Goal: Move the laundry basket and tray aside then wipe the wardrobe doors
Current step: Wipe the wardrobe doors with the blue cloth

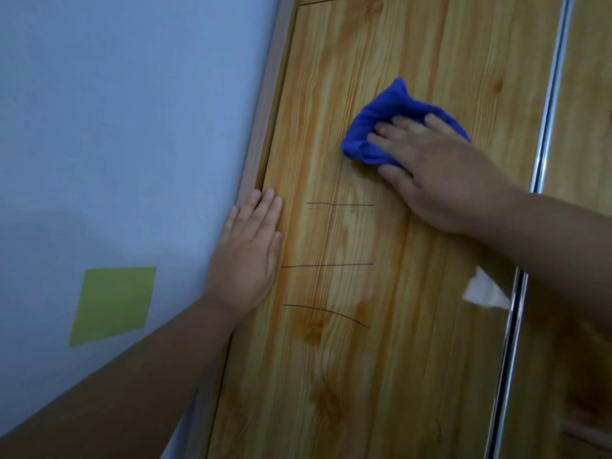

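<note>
A pine-grain wardrobe door (381, 359) fills the middle of the head view. My right hand (440, 173) presses a crumpled blue cloth (377, 120) flat against the door's upper part. My left hand (248, 256) lies flat with fingers together on the door's left edge and frame, holding nothing. Three thin dark pen lines (328, 266) cross the door between my hands, below the cloth. The laundry basket and tray are out of view.
A pale blue wall (116, 127) is to the left, with a green square sticker (112, 304) on it. A chrome strip (546, 134) divides this door from a second wooden door (583, 94) at the right. A white paper scrap (485, 293) shows under my right forearm.
</note>
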`<state>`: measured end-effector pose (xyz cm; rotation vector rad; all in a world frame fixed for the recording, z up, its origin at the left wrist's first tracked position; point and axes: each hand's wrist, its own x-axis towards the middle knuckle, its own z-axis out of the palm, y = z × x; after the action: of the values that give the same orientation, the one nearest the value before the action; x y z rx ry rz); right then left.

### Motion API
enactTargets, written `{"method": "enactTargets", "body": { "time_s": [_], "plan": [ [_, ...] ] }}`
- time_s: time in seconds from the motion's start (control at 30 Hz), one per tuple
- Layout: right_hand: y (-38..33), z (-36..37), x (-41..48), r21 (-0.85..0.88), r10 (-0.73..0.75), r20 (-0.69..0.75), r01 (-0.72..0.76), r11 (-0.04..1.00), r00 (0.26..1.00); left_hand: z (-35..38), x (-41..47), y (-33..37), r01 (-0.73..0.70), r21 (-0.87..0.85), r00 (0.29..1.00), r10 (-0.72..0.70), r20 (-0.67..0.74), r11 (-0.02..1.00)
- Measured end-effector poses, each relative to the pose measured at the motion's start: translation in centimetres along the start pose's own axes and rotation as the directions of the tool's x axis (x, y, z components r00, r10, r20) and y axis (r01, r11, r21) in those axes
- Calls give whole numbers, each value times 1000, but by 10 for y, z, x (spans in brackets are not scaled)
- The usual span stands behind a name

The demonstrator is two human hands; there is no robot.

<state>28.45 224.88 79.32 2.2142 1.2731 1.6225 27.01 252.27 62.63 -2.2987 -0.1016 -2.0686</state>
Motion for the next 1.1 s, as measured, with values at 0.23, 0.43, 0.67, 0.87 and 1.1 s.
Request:
{"method": "enactTargets", "body": {
  "time_s": [0.23,0.43,0.67,0.87,1.1],
  "plan": [
    [-37,21,15,31,-2,-25,3,1000,1000,-2,0,0,-2,0,1000,2,-6,1000],
    [-118,81,-58,-76,-244,138,256,964,960,0,0,-7,-38,-5,999,38,12,999],
    [-156,153,-180,-197,-341,266,398,896,902,1,-1,-5,-18,18,1000,18,14,1000],
    [-129,120,-154,-157,-554,526,713,683,646,1,-1,-5,-21,27,1000,20,21,999],
    [-83,63,-109,-102,-452,308,502,859,837,0,0,-4,-24,32,1000,24,4,999]
  ]
}}
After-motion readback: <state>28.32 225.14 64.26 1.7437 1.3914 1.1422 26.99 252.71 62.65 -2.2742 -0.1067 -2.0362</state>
